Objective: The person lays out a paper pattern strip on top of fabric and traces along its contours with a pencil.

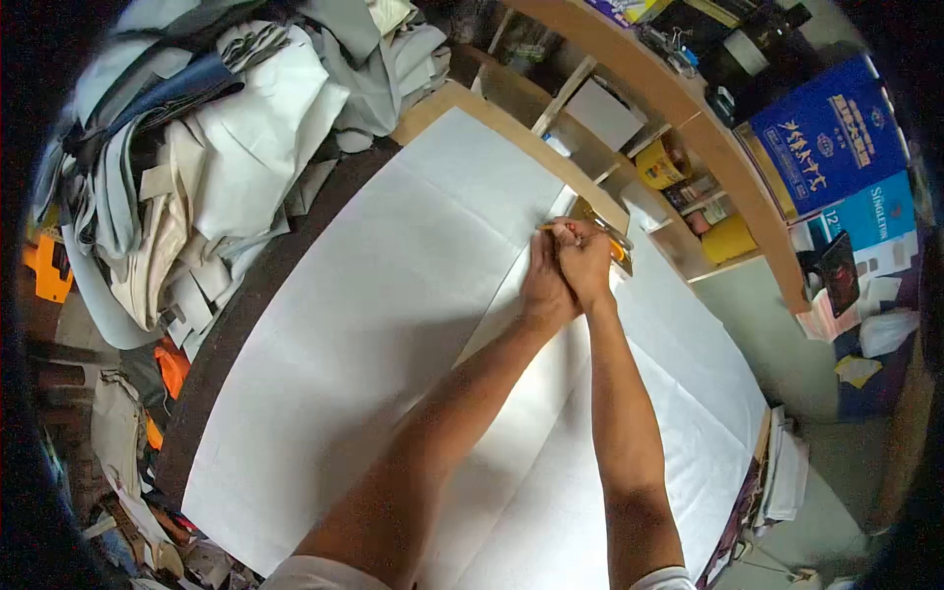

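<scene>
A large white sheet (324,285) lies across the table under both my arms. My left hand (547,287) rests on the sheet near its far edge, its visible fingers stretched forward; my right hand partly covers it. Beside and slightly over it, my right hand (587,264) is closed around a thin yellowish stick, apparently a pencil (548,227), whose tip points left. Just beyond my right hand are an orange-handled tool (618,252), perhaps scissors, and a shiny metallic object (590,214), both partly hidden. Creases or edges run lengthwise along the sheet beneath my wrists.
Piled fabric or leather pieces (251,138) fill the far left. A wooden shelf (678,108) with compartments borders the far right, holding a yellow container (661,163). Blue boxes (831,138) stand beyond it. Scraps (147,531) lie low on the left.
</scene>
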Action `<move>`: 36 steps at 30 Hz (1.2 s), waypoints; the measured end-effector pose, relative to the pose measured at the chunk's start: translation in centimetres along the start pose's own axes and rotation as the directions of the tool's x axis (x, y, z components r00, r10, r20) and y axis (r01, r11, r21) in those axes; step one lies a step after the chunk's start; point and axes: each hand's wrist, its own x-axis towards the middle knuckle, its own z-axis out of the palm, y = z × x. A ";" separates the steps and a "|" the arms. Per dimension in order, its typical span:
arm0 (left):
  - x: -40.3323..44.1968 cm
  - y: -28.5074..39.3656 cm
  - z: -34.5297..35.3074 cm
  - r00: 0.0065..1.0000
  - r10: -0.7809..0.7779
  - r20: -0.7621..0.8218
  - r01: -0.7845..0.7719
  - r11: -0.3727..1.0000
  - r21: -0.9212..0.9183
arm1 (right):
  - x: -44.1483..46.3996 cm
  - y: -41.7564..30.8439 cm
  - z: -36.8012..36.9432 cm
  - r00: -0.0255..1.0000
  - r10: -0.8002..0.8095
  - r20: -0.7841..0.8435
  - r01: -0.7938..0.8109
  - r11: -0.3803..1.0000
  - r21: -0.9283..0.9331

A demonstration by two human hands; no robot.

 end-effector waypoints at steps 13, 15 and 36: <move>-11.5 -3.3 -4.6 0.995 0.068 0.069 -0.031 0.899 -0.438 | -2.6 -3.8 -0.8 0.985 -0.153 0.082 0.163 0.977 -0.140; -11.5 -3.3 -4.8 0.993 0.064 0.098 -0.018 0.910 -0.414 | -3.6 -5.0 -0.8 0.972 -0.222 0.082 0.234 0.951 -0.201; -10.2 -3.1 -4.6 0.979 0.144 0.144 -0.081 0.925 -0.371 | -9.9 -9.4 -1.3 0.947 -0.218 0.237 0.252 0.960 -0.124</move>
